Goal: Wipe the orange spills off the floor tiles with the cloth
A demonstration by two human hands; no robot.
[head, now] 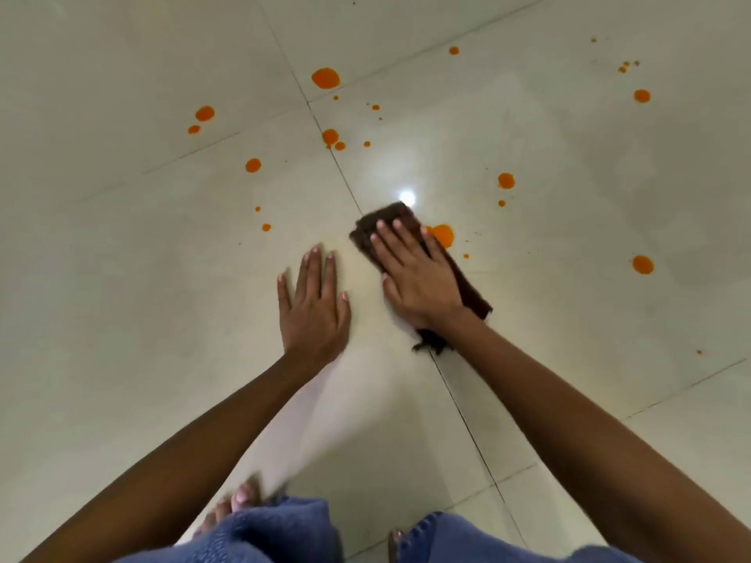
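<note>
Pale glossy floor tiles (122, 278) fill your whole view, crossed by dark grout lines (459, 404) that meet just above the largest blot. Your two bare forearms reach in from the bottom corners, and blue denim (276, 530) covers your knees at the lower edge, with bare toes (244, 497) showing beside it.

Your right hand (414, 274) lies flat on the dark brown cloth (390, 221), fingers spread and pressed down on top of it rather than pinching it; the grip is an open palm. The cloth sits near the middle of the floor, folded into a long strip that runs under your palm and shows again past your wrist. Its far right edge touches a large orange spill (443, 234).

Your left hand (315, 302) rests palm down on bare tile just beside the cloth, fingers extended and holding nothing.

Orange spills dot the tiles beyond your hands: a big round blot (325, 78) near the grout crossing, a pair at the left (205, 113), a cluster (330, 136) along the grout line, one drop (253, 165) below it, and others at the right (506, 180) and far right (642, 264). A bright light glare (407, 197) shines just above the cloth.
</note>
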